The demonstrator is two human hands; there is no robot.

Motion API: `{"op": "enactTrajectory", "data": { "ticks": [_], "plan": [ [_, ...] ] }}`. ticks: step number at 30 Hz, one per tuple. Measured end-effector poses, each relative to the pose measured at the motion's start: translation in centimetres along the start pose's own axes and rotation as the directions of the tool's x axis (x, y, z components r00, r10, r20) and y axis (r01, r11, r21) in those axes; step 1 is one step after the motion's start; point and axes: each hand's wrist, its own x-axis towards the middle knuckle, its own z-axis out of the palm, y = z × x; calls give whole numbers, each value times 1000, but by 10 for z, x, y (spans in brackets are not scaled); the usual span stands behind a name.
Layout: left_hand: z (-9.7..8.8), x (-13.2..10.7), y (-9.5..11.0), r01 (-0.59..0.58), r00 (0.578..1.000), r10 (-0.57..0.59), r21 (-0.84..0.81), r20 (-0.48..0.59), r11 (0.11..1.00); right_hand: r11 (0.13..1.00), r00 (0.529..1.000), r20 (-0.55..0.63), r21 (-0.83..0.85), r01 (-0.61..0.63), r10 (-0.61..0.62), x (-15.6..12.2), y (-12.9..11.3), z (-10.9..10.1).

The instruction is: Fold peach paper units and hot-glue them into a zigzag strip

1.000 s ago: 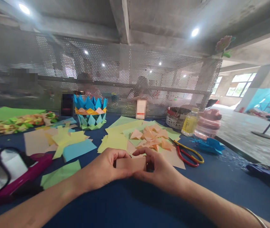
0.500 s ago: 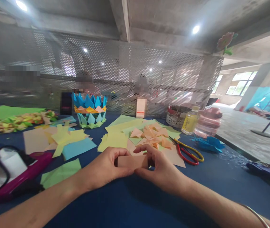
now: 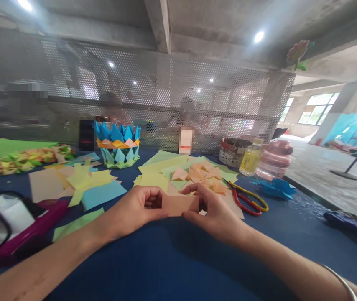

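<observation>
Both of my hands pinch one folded orange paper strip (image 3: 180, 205) just above the blue table (image 3: 172, 263). My left hand (image 3: 137, 207) holds its left end, fingers curled over the top edge and thumb below. My right hand (image 3: 214, 213) grips the right end the same way. Right behind the strip lies a pile of folded orange paper triangles (image 3: 202, 177) on yellow and green sheets (image 3: 155, 175).
Red-and-yellow scissors (image 3: 247, 198) lie to the right of my hands. A blue origami basket (image 3: 118, 146), loose coloured sheets (image 3: 84, 186) and a magenta bag (image 3: 15, 223) are on the left. A bottle (image 3: 251, 159), a pink container (image 3: 274, 161) and a perforated metal screen (image 3: 166, 108) stand behind.
My two hands have carried the paper strip slightly farther from me and up in the picture. Their grip on it is the same.
</observation>
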Motion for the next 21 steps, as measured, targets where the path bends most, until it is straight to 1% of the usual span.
{"op": "enactTrajectory", "data": {
  "ticks": [3,11,16,21],
  "plan": [
    [1,-1,1,-1,1000,1,9,23,1000,1000,1000,4,0,21,-21,-1,0,1],
    [5,-2,2,-5,999,3,49,43,999,998,998,13,-4,68,-68,-2,6,5],
    [3,1,-4,-1,1000,1,58,2,998,997,998,-4,-56,58,-58,-1,7,2],
    [2,3,-5,2,1000,-1,82,-18,997,998,998,1,-37,57,-57,0,8,3]
  ]
}}
